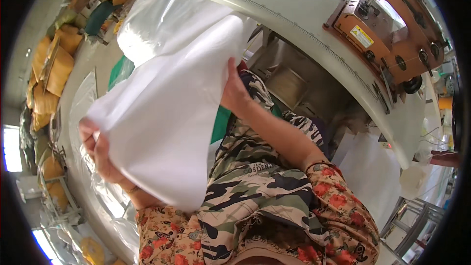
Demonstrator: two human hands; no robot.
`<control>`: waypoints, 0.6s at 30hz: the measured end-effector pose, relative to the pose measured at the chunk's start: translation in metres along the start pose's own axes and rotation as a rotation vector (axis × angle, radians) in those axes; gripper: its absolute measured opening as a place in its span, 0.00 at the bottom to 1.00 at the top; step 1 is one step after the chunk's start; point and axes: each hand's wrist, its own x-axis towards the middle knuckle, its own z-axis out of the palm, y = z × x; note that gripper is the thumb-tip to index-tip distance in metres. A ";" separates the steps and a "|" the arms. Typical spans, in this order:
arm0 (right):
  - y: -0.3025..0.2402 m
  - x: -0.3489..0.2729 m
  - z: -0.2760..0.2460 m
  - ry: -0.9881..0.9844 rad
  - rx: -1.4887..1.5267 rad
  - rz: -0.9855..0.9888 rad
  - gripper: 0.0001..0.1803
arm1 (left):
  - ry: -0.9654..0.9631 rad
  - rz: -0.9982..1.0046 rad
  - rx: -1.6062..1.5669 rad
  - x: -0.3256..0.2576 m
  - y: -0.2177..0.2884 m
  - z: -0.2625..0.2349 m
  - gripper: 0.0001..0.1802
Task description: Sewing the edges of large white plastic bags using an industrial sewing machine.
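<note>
A large white sheet of smooth, flexible material (pixel 162 113) hangs in front of me, bent in soft folds and partly across my lap. At its left edge, my left hand (pixel 96 148) has its fingers curled around the border. My right hand (pixel 235 88) lies along the sheet's right edge, thumb side up; the rest of its fingers are hidden behind the sheet. Beyond the sheet is a pile of clear plastic wrapping (pixel 147 29), which the sheet's far end overlaps.
A pale worktable (pixel 294 0) with a ruler scale along its edge curves across the upper right. On it stands a brown sewing machine (pixel 387 34). Yellow sacks (pixel 64 64) are heaped at the left. A metal stool frame (pixel 409 225) is at the lower right.
</note>
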 end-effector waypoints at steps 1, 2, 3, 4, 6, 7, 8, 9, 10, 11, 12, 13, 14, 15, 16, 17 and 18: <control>-0.012 0.009 0.008 0.054 0.060 -0.056 0.35 | -0.003 0.014 0.018 0.000 0.013 -0.014 0.16; -0.025 0.018 0.016 0.098 0.054 -0.049 0.35 | -0.063 0.064 0.054 0.001 0.023 -0.028 0.16; -0.039 0.025 0.024 0.171 0.003 -0.139 0.30 | -0.099 0.126 0.073 0.000 0.031 -0.039 0.17; -0.049 0.025 0.032 0.330 -0.040 -0.224 0.25 | 0.020 0.177 0.183 -0.002 0.038 -0.050 0.17; -0.068 0.014 0.051 0.312 -0.113 -0.356 0.17 | 0.119 0.113 0.194 -0.003 0.051 -0.070 0.19; -0.075 0.004 0.062 0.235 -0.214 -0.435 0.15 | 0.164 0.074 0.218 -0.002 0.057 -0.081 0.16; -0.078 -0.010 0.071 0.219 -0.228 -0.438 0.15 | 0.207 0.030 0.243 0.000 0.062 -0.092 0.13; -0.077 -0.027 0.080 0.144 -0.420 -0.477 0.14 | 0.218 -0.023 0.326 -0.007 0.062 -0.102 0.15; -0.075 -0.046 0.088 0.066 -0.613 -0.511 0.13 | 0.279 -0.017 0.380 0.009 0.064 -0.116 0.15; -0.070 -0.071 0.093 0.037 -0.861 -0.363 0.13 | 0.118 -0.212 0.858 0.031 0.067 -0.130 0.14; -0.060 -0.096 0.098 -0.058 -1.093 -0.271 0.13 | -0.005 -0.456 1.349 0.039 0.064 -0.138 0.14; -0.046 -0.107 0.100 -0.284 -1.334 -0.288 0.11 | -0.226 -0.332 1.748 0.040 0.054 -0.142 0.16; -0.023 -0.120 0.103 -0.338 -1.306 -0.243 0.11 | -0.379 -0.303 2.187 0.042 0.047 -0.140 0.18; -0.006 -0.125 0.100 -0.284 -1.334 -0.073 0.13 | -0.497 0.002 2.486 0.038 0.035 -0.130 0.22; 0.008 -0.130 0.095 -0.206 -1.411 0.162 0.14 | -0.550 0.220 2.149 0.034 0.026 -0.114 0.23; 0.019 -0.134 0.088 -0.219 -1.382 0.189 0.14 | -0.612 0.367 1.804 0.030 0.015 -0.089 0.24; 0.029 -0.136 0.080 -0.186 -1.423 0.315 0.14 | -0.644 0.186 1.402 0.024 0.001 -0.057 0.27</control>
